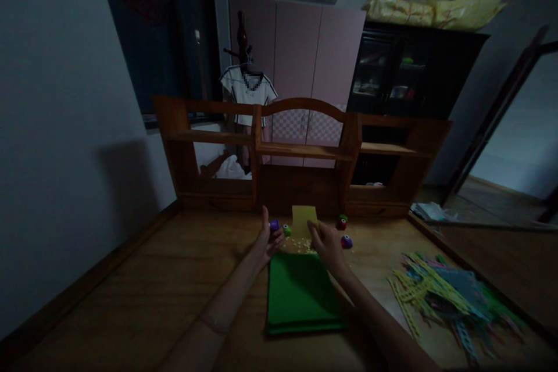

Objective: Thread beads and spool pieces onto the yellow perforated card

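Note:
My left hand (267,241) holds a small purple object (274,225) between thumb and fingers, just beyond a green stack of sheets (300,296). Fingers bent, my right hand (326,242) grips the lower right part of a yellow sheet (304,218), which stands up from the desk. Small pale bits (300,244) lie scattered between my hands. A green piece with an eye (286,230) sits beside the purple object. To the right of my right hand are a purple piece with an eye (347,242) and a red and green one (342,222).
A pile of cut yellow, blue, pink and green strips (440,296) covers the right of the wooden desk (174,279). Wooden shelves (300,151) rise along its back edge. A wall (65,157) borders the left side.

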### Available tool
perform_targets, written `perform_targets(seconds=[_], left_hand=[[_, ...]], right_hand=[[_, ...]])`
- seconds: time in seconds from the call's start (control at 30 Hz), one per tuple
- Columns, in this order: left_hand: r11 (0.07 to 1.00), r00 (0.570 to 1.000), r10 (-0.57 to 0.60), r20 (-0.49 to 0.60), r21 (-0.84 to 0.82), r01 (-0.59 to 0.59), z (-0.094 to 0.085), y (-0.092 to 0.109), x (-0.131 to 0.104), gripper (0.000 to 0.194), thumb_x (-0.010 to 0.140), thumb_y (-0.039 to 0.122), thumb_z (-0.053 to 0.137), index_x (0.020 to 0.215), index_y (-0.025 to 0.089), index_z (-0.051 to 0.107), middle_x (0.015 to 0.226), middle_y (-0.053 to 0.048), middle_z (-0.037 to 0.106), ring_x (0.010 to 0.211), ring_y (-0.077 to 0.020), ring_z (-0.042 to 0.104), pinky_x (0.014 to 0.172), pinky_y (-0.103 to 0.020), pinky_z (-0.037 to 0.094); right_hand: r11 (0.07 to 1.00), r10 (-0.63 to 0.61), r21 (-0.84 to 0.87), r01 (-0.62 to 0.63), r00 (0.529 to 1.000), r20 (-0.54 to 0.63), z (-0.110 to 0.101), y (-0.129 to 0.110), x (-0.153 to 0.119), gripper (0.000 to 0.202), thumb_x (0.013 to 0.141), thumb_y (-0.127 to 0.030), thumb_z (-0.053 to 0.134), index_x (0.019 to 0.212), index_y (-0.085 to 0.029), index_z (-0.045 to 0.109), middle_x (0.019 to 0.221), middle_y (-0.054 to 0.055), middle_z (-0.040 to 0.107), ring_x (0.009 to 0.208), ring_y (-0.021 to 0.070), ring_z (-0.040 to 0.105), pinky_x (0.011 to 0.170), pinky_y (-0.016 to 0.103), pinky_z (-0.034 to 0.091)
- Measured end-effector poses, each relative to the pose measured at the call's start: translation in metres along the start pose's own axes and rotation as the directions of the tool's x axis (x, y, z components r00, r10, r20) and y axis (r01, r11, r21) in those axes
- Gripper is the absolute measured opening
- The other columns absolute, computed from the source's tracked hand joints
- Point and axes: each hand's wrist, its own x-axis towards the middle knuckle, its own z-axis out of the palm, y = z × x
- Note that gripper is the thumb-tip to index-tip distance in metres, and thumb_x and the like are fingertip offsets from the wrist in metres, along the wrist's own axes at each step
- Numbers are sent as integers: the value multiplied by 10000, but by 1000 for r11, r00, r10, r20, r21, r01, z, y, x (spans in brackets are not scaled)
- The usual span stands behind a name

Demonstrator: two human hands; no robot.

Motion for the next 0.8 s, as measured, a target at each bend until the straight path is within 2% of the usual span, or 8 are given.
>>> perform_targets(seconds=[0.1,0.23,0.33,0.47,0.67,0.8], left_hand=[[994,988,107,-108,19,-106,1,-2,5,643,609,833,358,560,192,340,400,83,264,297,-43,282,313,-176,179],[987,971,159,-180,18,-159,6,-1,7,642,623,820,368,637,181,429,384,94,251,281,-50,262,316,-182,164],[983,966,178,-187,-1,-181,7,-1,7,642,615,814,397,668,176,448,394,96,265,292,-54,288,329,-187,212],[987,968,161,-193,32,-158,8,0,4,619,598,795,457,606,179,403,397,86,297,309,-54,324,350,-194,262],[975,968,210,-136,98,-198,13,4,-1,577,616,738,523,605,169,432,394,75,340,308,-51,329,346,-192,259],[954,953,283,-113,140,-266,18,7,-4,573,613,727,540,626,159,463,390,78,349,296,-43,310,344,-190,246]], right_hand=[[998,58,31,-56,997,-57,0,20,-9,406,850,-502,405,765,-158,603,627,35,579,547,152,505,501,229,353],[998,61,16,-60,996,-68,-6,19,-11,378,874,-474,389,779,-168,590,628,26,571,553,150,517,510,227,347],[996,59,64,-58,998,-17,-4,10,-11,366,868,-480,402,761,-175,573,600,15,558,528,144,506,497,226,343],[992,31,116,-38,997,67,-3,6,-13,332,872,-464,409,796,-181,564,609,7,552,528,140,509,484,223,347],[980,55,184,-70,995,85,-6,8,-12,316,878,-450,404,831,-178,557,597,3,547,485,141,517,458,227,368],[969,85,229,-89,996,28,-10,9,-7,294,850,-453,453,815,-178,549,689,25,582,552,154,557,469,224,410]])
